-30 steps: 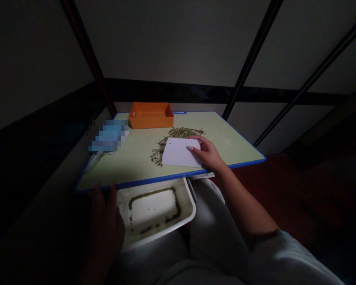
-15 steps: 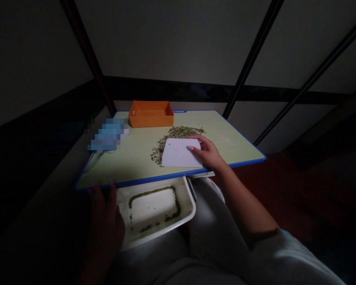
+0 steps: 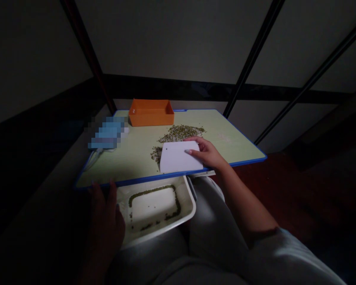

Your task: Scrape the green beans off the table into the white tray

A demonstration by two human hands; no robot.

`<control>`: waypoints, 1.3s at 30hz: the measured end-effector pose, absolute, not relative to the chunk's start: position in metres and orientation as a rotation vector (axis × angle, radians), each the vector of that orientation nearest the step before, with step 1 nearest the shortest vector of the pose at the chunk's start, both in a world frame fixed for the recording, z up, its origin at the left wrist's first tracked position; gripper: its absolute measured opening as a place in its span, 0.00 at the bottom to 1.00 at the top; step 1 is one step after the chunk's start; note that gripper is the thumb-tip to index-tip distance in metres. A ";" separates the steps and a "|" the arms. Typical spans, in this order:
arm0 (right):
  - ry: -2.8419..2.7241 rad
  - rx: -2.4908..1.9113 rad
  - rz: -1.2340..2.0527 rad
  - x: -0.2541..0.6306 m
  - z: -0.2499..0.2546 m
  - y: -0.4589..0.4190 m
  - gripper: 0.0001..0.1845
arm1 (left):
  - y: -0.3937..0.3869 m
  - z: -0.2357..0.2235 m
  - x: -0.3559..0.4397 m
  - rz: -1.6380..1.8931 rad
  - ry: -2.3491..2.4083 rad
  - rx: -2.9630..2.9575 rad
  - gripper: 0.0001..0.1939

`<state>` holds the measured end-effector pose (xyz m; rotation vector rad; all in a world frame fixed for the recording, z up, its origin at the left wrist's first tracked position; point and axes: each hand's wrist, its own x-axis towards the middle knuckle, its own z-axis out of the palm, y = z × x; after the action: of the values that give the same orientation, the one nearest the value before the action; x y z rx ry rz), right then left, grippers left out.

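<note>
My right hand [image 3: 206, 152] grips a white dough scraper [image 3: 179, 157], flat with a small hole in one corner. Thumb on top, it rests low over the table by the near edge. Small green-brown grains [image 3: 182, 132] lie scattered behind the scraper and to its left. Below the edge, a white basin [image 3: 154, 233] sits tilted on my lap, with more grains along its inner bottom edges. In shadow, my left hand [image 3: 106, 221] is at the basin's left end, thumb over its side, fingertips by the table edge; its grip is partly hidden.
The light green table [image 3: 243, 144] has a raised blue rim. An orange open box [image 3: 151, 118] stands at the back left. A blurred-out light blue object [image 3: 106, 132] with a white cord [image 3: 91, 160] lies at the left edge. Cabinet panels [image 3: 172, 39] rise behind.
My right hand has drawn the scraper slightly toward the near edge, and a gap in the grains shows behind it. My left hand and the basin stay in place.
</note>
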<state>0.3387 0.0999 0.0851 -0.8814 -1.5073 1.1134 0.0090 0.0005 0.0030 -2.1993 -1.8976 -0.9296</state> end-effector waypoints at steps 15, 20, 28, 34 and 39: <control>-1.362 -0.916 1.012 0.341 0.079 0.105 0.22 | 0.001 0.002 0.009 -0.930 -1.899 -2.203 0.37; -1.407 -0.957 0.953 0.342 0.075 0.108 0.21 | 0.000 0.002 0.010 -0.941 -1.915 -2.198 0.36; -1.458 -0.945 0.996 0.339 0.077 0.107 0.21 | 0.001 0.003 0.010 -0.946 -1.923 -2.199 0.36; -1.490 -0.915 1.063 0.336 0.081 0.106 0.24 | 0.001 0.003 0.010 -0.950 -1.919 -2.207 0.36; -1.485 -0.902 1.069 0.334 0.083 0.106 0.23 | 0.000 0.004 0.011 -0.956 -1.937 -2.196 0.37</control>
<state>0.3341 0.1060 0.0829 -0.9022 -1.4849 1.0686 0.0105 0.0001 0.0038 -2.1957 -1.9370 -0.9556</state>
